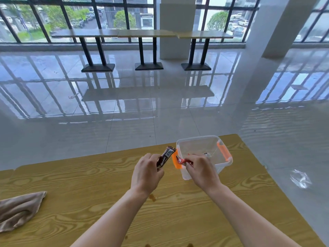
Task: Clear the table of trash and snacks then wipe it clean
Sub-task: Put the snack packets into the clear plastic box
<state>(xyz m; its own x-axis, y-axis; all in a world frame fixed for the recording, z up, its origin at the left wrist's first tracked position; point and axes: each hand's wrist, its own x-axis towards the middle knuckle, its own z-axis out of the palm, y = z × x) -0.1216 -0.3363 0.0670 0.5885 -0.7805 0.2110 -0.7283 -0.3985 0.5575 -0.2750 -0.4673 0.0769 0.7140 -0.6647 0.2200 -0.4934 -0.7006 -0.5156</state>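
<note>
Bright daylight pours through tall windows (124,18) at the far wall, laying strong glare and mirrored window bars across the glossy tiled floor (124,104). The wooden bench (89,184) in the foreground is evenly lit, with only soft shadows. Wide-angle distortion bends the window frames and the pillar (277,25) near the edges; distant detail looks slightly soft.
</note>
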